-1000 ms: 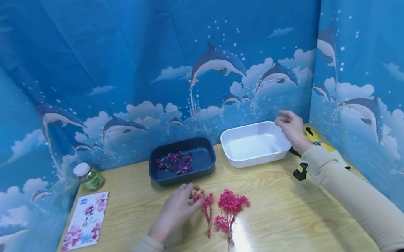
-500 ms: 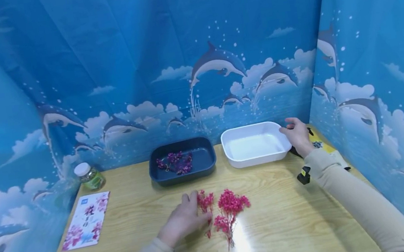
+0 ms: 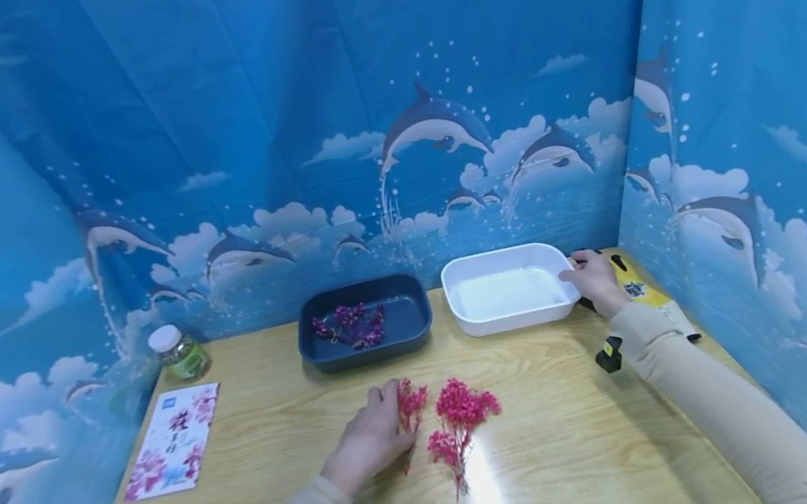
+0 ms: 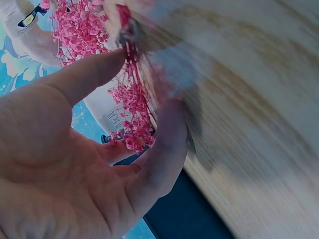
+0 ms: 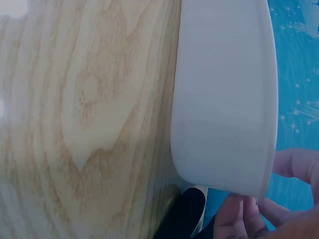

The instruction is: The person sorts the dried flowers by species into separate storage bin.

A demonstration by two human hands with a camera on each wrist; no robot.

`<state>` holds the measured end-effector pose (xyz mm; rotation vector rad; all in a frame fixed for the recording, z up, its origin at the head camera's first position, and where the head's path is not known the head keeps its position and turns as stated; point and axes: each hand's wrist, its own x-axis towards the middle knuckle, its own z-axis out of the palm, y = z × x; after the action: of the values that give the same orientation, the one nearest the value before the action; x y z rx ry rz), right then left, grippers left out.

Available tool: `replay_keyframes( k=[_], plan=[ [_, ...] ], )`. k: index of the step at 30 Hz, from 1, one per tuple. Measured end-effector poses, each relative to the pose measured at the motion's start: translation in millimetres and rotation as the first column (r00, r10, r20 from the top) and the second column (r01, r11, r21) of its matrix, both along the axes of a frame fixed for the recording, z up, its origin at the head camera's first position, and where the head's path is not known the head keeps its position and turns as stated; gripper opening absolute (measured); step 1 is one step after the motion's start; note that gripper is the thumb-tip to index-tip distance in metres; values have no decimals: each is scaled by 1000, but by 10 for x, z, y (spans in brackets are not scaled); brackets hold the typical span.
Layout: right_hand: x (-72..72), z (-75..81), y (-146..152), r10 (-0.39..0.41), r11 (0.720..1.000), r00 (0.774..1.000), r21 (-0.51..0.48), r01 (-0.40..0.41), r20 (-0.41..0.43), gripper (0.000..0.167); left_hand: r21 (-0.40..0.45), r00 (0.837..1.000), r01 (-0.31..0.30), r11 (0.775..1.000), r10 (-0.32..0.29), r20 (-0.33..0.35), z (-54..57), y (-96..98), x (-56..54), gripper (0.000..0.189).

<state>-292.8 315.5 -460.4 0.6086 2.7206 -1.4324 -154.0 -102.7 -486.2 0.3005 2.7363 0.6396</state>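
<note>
Two small bunches of pink dried flowers lie on the wooden table. My left hand (image 3: 368, 444) has its thumb and fingers around the left flower bunch (image 3: 411, 402); in the left wrist view the thumb (image 4: 94, 69) touches its thin stems (image 4: 135, 74). Beside it lies the fuller flower bunch (image 3: 462, 417), untouched. At the back right, my right hand (image 3: 596, 283) grips the right end of a white rectangular dish (image 3: 477, 328). The right wrist view has the dish wall (image 5: 224, 109) with fingers (image 5: 230, 214) at its rim; part of that hand is out of frame.
Left of the white dish stands a dark blue dish (image 3: 364, 358) holding purple dried flowers (image 3: 359, 325). A lidded jar (image 3: 180, 355) and a floral printed card (image 3: 173, 440) are at the left. A yellow item (image 3: 637, 282) lies behind my right arm. Blue dolphin curtains enclose the table.
My right hand has come down onto the white dish's right end. My left hand has moved slightly right and closed around the left flower bunch, whose stem ends have shifted left.
</note>
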Motion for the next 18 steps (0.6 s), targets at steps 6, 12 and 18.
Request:
replay_keyframes(
  k=[6,12,18],
  plan=[
    [25,-18,8,48,996,998,-72,-44,48,59,14,1000,7,1000,-7,-17,8,-20,11,84],
    [32,-39,-35,48,995,997,-96,-42,65,57,30,1000,3,1000,-2,-28,17,-24,20,100],
    [35,-43,-91,38,992,995,-121,-27,89,55,22,999,-30,999,31,-39,-25,22,-5,104]
  ],
)
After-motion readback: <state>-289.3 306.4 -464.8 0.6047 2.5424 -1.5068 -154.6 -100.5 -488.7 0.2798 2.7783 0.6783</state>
